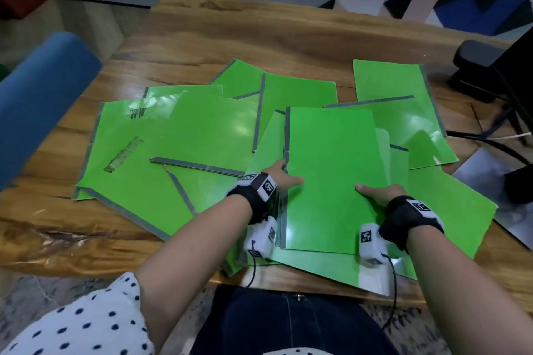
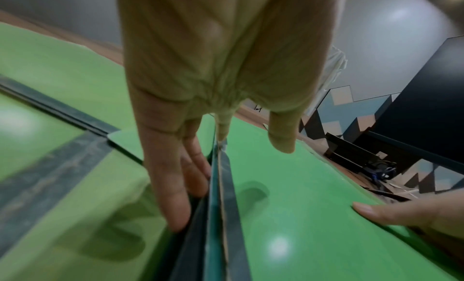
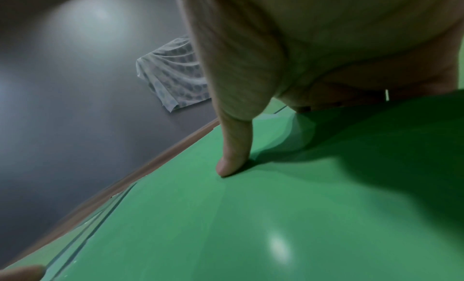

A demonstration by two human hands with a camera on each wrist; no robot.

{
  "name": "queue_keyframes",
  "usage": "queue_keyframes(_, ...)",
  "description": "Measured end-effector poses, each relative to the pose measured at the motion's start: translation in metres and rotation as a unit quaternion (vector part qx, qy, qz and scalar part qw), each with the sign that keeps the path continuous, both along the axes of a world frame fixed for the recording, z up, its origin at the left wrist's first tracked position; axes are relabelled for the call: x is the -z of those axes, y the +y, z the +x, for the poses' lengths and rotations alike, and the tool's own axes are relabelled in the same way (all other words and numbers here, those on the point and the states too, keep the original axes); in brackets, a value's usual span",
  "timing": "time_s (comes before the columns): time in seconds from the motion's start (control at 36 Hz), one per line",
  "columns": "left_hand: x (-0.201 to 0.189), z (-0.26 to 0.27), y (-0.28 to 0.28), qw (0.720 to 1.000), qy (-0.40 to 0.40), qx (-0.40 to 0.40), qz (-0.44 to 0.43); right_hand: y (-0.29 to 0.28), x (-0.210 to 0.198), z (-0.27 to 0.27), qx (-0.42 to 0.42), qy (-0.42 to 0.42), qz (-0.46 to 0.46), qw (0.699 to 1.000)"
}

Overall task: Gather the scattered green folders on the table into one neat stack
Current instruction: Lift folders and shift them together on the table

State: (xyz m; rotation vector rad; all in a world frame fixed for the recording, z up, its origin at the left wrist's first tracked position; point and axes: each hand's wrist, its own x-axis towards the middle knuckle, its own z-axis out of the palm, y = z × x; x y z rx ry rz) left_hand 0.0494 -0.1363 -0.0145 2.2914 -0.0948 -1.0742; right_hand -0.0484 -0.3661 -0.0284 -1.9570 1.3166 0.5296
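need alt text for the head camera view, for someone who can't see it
A person's left hand and right hand grip the two sides of a green folder, thumbs on its cover, above a loose spread of overlapping green folders with grey spines. The folders cover much of a wooden table; a blue chair back stands at the left.

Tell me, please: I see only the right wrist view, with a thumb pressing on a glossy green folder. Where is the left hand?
Observer: The left hand holds the grey taped edge of the same glossy green folder, with the thumb on top.
Operator: Are other folders not yet gathered?
Observer: Yes. Several overlap loosely across the wooden table; the far-right folder lies furthest from the hands.
Operator: Is any one damaged?
Observer: The large left folder has a torn strip on its cover.
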Motion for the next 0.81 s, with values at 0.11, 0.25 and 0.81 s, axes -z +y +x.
queue_keyframes(0.11, 0.002, 0.018, 0.015, 0.981, -0.129, -0.072, 0.129, 0.003, -0.005, 0.0, -0.005, -0.007, -0.013, 1.0)
queue_keyframes(0.25, 0.007, 0.034, 0.034, 0.972, -0.108, -0.112, 0.177, -0.004, -0.016, 0.004, -0.019, -0.032, -0.035, 0.999)
queue_keyframes(0.81, -0.024, 0.075, 0.115, 0.935, -0.114, -0.336, -0.026, -0.015, -0.034, 0.012, 0.087, -0.227, -0.089, 0.966)
